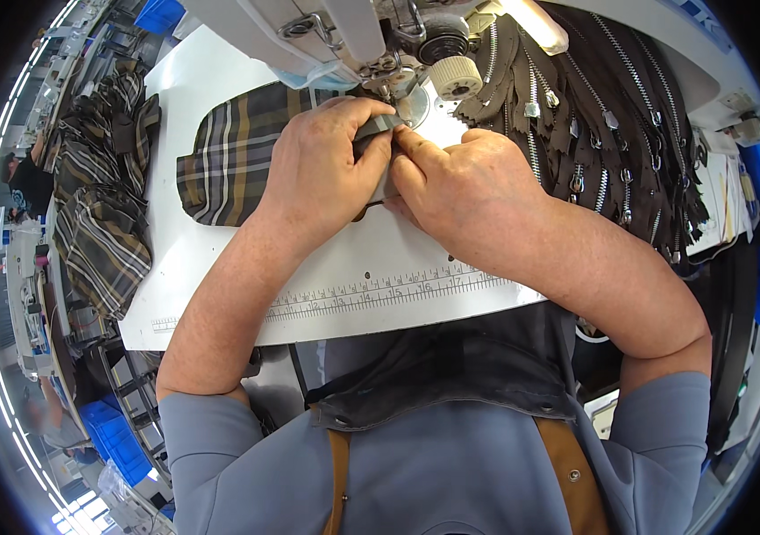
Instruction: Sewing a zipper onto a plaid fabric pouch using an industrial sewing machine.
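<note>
A plaid fabric piece (pixel 233 147) in brown, grey and white, with rounded corners, lies flat on the white table under the sewing machine (pixel 389 62). My left hand (pixel 326 169) rests over its right part, thumb and index finger pinching a dark folded edge (pixel 378 127) just in front of the needle area. Close against it, my right hand (pixel 469 183) has its fingers curled, with the index fingertip pressed at the end of that same fold. The fabric beneath both palms is mostly hidden.
Many dark brown zippers (pixel 603 116) with metal teeth lie in a heap on the right. At the left edge hang bunched plaid pieces (pixel 108 205). A printed ruler (pixel 380 296) runs along the table's near edge. A blue bin (pixel 117 441) stands lower left.
</note>
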{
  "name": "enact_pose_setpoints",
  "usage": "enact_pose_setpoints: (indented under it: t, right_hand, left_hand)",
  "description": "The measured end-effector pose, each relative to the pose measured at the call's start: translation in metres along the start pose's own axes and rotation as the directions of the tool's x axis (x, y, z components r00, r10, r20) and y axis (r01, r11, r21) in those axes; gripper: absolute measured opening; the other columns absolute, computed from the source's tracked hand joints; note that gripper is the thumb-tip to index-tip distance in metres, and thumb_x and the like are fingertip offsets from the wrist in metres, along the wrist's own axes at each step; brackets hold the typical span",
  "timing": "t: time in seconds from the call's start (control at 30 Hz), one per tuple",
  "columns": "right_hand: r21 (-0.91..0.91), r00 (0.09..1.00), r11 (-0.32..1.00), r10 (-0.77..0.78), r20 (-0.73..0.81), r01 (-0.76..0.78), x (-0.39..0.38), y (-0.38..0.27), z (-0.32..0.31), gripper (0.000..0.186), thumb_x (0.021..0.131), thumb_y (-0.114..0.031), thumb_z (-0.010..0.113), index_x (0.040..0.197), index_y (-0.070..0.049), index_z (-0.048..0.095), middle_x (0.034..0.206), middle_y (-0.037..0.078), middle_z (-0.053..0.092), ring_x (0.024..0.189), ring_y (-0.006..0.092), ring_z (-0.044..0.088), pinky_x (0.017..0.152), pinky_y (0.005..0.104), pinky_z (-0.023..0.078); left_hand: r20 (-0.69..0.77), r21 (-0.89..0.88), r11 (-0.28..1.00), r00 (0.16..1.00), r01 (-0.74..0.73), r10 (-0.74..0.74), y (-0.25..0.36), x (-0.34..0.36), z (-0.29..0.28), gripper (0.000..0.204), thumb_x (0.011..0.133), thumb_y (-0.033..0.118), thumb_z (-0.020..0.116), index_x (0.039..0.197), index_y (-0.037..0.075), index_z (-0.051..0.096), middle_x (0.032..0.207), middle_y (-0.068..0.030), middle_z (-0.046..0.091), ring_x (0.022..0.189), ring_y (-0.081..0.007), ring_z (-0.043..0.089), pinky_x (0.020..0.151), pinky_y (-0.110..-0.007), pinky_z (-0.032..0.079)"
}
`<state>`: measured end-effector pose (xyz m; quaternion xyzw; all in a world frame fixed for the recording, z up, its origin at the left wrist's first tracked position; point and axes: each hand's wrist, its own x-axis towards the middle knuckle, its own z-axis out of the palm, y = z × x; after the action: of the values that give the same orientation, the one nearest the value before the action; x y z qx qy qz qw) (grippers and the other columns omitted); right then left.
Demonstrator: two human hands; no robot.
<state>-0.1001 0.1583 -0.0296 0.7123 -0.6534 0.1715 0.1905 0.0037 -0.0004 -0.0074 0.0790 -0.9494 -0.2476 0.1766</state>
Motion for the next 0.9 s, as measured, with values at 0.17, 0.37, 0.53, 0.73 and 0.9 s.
enact_pose_setpoints:
  t: [0.17,0.37,0.53,0.73,0.9]
  right_hand:
    - [0.067,0.996,0.995,0.066,0.068,-0.07,-0.002,-0.002,-0.001,0.026,0.08,-0.024,0.073,0.08,-0.002,0.059,0.08,0.01,0.06,0.056,0.0218,0.063,0.052,0.0359,0.05]
    - [0.025,0.999,1.0,0.001,0.046,-0.002,-0.003,-0.001,0.001,0.016,0.071,-0.014,0.069,0.073,-0.002,0.058,0.067,0.009,0.058,0.052,0.0179,0.06,0.045,0.0317,0.046]
    - [0.011,1.0,1.0,0.0,0.031,0.0,-0.002,-0.003,0.002,0.018,0.072,-0.015,0.069,0.073,-0.002,0.058,0.069,0.009,0.058,0.052,0.0177,0.06,0.045,0.0326,0.047]
    - [0.032,0.999,0.999,0.002,0.042,-0.003,-0.003,-0.002,-0.001,0.028,0.085,-0.026,0.069,0.077,-0.001,0.058,0.072,0.01,0.059,0.054,0.0176,0.061,0.045,0.0333,0.047]
    - [0.053,0.998,0.999,0.006,0.062,-0.009,-0.002,-0.002,-0.001,0.026,0.084,-0.024,0.069,0.078,-0.001,0.059,0.073,0.01,0.06,0.056,0.018,0.062,0.045,0.0334,0.047]
  left_hand:
    - [-0.009,0.368,0.906,0.973,-0.211,0.23,0.013,-0.038,-0.01,0.037,0.082,0.01,0.07,0.118,0.002,0.064,0.116,-0.0135,0.066,0.1,-0.0313,0.067,0.079,-0.04,0.054]
    - [0.343,0.271,0.946,0.936,-0.175,0.075,0.035,-0.109,-0.015,0.045,0.09,0.025,0.068,0.126,0.0,0.061,0.125,-0.0164,0.061,0.112,-0.0367,0.059,0.102,-0.052,0.04]
    - [0.161,0.41,0.911,0.981,0.033,-0.108,-0.014,-0.084,-0.033,0.045,0.094,0.034,0.066,0.122,0.0,0.064,0.117,-0.0187,0.067,0.114,-0.039,0.059,0.105,-0.051,0.038]
    - [0.089,-0.154,0.955,0.966,0.255,-0.243,-0.028,-0.017,0.003,0.032,0.093,0.019,0.069,0.122,0.007,0.068,0.123,-0.0117,0.067,0.106,-0.023,0.064,0.094,-0.035,0.049]
    - [-0.019,-0.101,0.981,0.986,0.164,-0.167,-0.021,-0.001,0.016,0.029,0.091,0.016,0.07,0.118,0.006,0.069,0.112,-0.0088,0.071,0.094,-0.0198,0.065,0.083,-0.035,0.052]
